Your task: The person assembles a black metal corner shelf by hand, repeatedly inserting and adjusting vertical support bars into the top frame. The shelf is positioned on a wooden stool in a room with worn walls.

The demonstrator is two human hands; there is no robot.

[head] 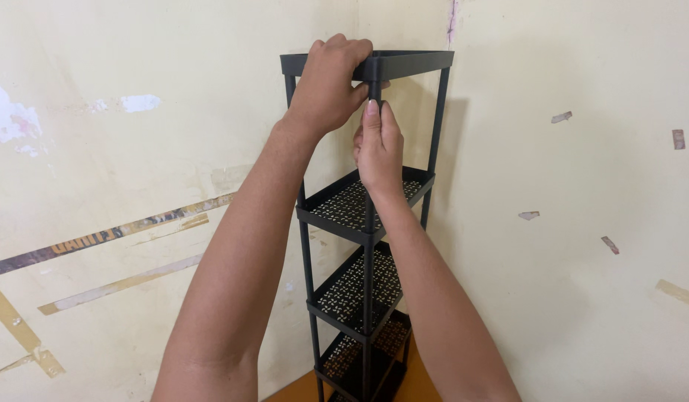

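Note:
A tall black shelf rack point(363, 223) with perforated square trays stands in the corner of a room. My left hand point(328, 82) grips the front edge of the top tray point(411, 61). Just below it, my right hand point(378, 149) pinches the upright front post point(369, 260) right under that top tray. Both forearms reach up from the bottom of the view and hide part of the front post and the left side of the lower trays.
Pale yellow walls point(568, 171) with peeling paint and tape scraps meet in a corner right behind the rack. An orange-brown floor point(300, 388) shows at the rack's base. The rack stands close to both walls.

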